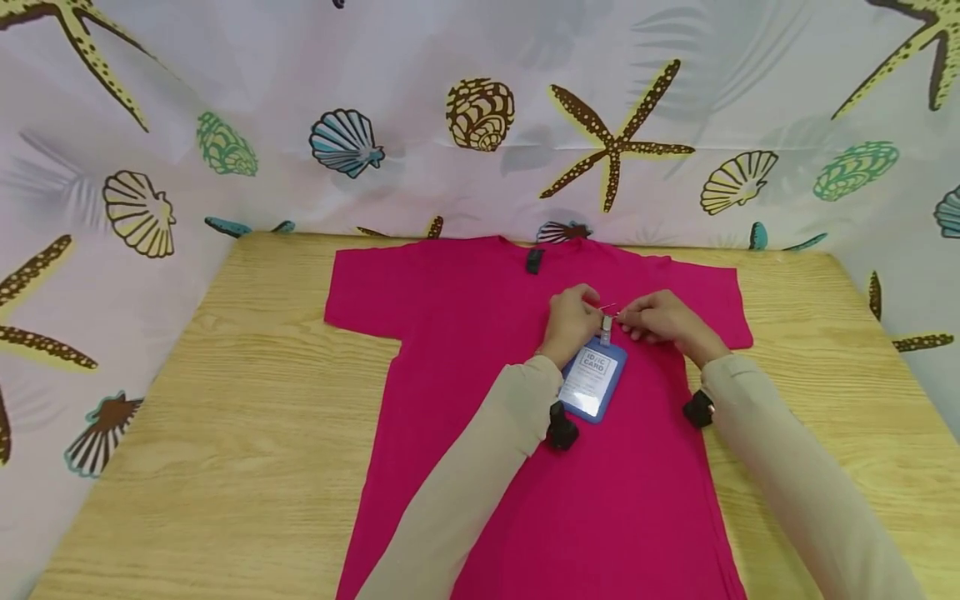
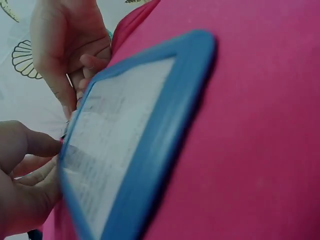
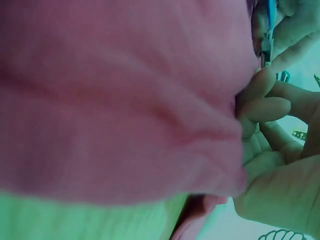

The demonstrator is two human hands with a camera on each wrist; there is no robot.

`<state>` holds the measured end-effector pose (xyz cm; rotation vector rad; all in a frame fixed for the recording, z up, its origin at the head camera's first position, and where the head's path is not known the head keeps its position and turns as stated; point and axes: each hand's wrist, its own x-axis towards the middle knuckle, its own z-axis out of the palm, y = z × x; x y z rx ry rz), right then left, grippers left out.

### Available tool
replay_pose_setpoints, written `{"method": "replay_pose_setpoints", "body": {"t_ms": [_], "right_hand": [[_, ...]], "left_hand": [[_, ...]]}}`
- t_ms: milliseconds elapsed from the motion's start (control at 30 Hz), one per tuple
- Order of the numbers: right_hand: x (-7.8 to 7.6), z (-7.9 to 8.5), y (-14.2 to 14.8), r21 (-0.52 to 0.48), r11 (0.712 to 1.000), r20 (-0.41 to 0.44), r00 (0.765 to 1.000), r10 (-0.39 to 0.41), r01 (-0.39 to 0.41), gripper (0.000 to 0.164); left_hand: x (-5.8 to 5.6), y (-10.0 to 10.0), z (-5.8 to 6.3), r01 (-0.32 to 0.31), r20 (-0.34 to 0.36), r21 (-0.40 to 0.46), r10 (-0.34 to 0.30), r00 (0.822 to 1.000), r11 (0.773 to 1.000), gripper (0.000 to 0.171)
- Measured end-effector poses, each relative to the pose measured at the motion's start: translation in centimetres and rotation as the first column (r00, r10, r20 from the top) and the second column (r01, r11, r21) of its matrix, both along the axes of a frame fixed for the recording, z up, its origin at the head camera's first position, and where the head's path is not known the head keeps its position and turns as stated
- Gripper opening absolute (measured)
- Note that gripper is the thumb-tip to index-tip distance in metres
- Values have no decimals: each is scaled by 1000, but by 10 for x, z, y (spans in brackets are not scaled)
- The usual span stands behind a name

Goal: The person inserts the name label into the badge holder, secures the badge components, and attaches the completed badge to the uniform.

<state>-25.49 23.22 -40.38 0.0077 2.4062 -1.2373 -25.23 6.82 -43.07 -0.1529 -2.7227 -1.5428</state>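
An ID badge in a blue frame (image 1: 615, 375) lies face up on the chest of a pink T-shirt (image 1: 465, 417). A short strap with a metal clip (image 1: 606, 323) rises from its top, and a thin pin (image 1: 607, 306) shows just above. My left hand (image 1: 573, 321) pinches at the clip's left side, thumb and index close together. From the right, my right hand (image 1: 660, 318) pinches the clip's pin end with its fingertips. In the left wrist view the blue badge holder (image 2: 175, 110) leans near both hands. Shirt cloth hides part of the right fingers in the right wrist view.
The shirt is spread flat on a wooden table (image 1: 247, 400), collar toward the back. A small black piece (image 1: 534, 261) sits at the collar. Behind and at the sides hangs a white curtain (image 1: 420, 50) printed with shells and starfish.
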Motion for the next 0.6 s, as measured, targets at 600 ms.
{"method": "replay_pose_setpoints", "body": {"t_ms": [600], "right_hand": [[-4,-2,5,-6,996,10,996,-89,89,35]], "left_hand": [[2,14,3,185,49,-529,-188,981,828,52]]}}
